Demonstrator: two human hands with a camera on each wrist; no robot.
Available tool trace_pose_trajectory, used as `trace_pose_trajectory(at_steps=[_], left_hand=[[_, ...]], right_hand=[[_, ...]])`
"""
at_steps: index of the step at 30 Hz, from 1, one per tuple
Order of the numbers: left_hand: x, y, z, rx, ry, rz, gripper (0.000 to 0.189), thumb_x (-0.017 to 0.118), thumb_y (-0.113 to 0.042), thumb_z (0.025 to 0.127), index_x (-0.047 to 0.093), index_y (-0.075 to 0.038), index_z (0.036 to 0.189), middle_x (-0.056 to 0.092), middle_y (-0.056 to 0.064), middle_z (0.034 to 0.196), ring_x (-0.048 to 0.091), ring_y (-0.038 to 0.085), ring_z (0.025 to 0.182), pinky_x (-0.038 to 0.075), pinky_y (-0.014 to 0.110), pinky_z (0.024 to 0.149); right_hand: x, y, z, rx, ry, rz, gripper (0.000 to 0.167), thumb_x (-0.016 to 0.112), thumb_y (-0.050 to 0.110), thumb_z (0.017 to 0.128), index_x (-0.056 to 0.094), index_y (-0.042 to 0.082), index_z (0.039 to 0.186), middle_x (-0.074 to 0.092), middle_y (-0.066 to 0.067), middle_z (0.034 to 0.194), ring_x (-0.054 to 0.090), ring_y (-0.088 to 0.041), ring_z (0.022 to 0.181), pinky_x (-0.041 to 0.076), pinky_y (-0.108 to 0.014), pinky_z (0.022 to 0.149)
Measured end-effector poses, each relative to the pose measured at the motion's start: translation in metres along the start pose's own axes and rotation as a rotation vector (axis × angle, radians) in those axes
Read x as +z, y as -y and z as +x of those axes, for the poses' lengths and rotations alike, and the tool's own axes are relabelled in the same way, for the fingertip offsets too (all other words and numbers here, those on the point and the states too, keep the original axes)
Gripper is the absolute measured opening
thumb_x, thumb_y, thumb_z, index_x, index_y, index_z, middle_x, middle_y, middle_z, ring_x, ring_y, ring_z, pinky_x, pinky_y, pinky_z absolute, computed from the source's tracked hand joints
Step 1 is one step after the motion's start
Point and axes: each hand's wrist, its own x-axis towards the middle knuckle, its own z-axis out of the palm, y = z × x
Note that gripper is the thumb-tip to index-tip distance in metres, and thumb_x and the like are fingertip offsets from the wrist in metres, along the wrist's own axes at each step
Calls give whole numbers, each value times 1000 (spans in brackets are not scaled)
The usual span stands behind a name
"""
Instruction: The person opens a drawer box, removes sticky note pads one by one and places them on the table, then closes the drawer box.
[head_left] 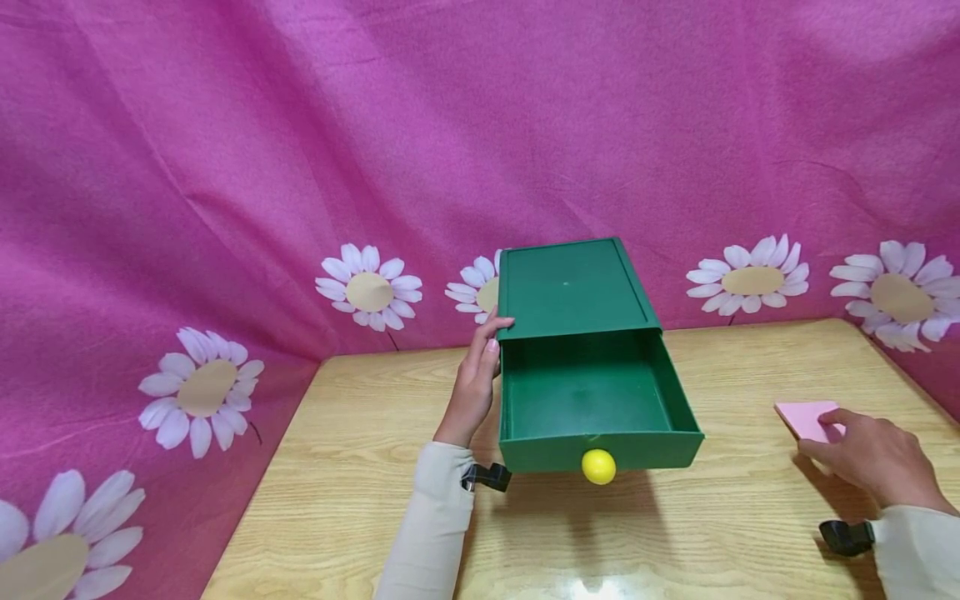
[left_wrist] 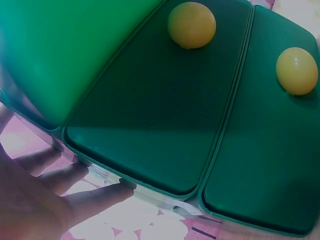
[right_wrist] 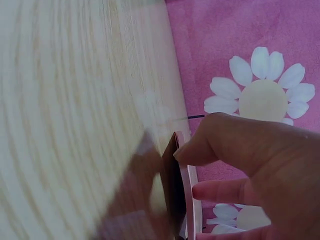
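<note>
A green drawer unit (head_left: 566,283) stands at the middle of the table with its top drawer (head_left: 540,454) pulled out; the drawer's inside is bare. A yellow knob (head_left: 598,467) sits on that drawer's front. Against the unit's left side rests my left hand (head_left: 471,392), one fingertip over the top edge and the fingers stretched along the wall in the left wrist view. Off to the right, my right hand (head_left: 877,454) pinches a pink note pad (head_left: 806,417) between thumb and fingers. From the right wrist, the pad's edge (right_wrist: 189,200) shows tilted over the wood.
Lower drawer fronts (left_wrist: 150,100) with yellow knobs (left_wrist: 297,71) show closed in the left wrist view. Pink cloth (head_left: 562,125) with white daisies hangs behind the wooden table (head_left: 360,500) and along its sides. A black wrist mount (head_left: 847,537) hangs under my right sleeve.
</note>
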Motion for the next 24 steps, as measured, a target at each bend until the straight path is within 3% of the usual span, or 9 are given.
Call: trace_pose_trajectory(at_steps=[10,19,24], left_hand=[[0,-2,-1,3,13,1,38,25,-16,107,38,-7,141,17,8,160,22,24,144,33,59,104],[0,-3,-2,-14,17,-1,39,25,-17,107,37,-10,143,16,7,161,22,25,144,31,61,105],[0,-3,-2,-12,9,-10,39,24,-17,106,38,-9,142,15,9,160,21,26,144,31,62,104]], right_hand=[[5,0,2,20,-1,-16,75,80,40,69,54,-14,114,51,-42,103,45,-56,91,32,-67,83],[7,-1,3,19,12,-35,76,78,40,70,52,-11,120,49,-42,104,46,-53,87,36,-63,76],[5,1,1,1,24,-40,74,77,40,73,53,-11,120,50,-43,107,46,-54,91,33,-62,81]])
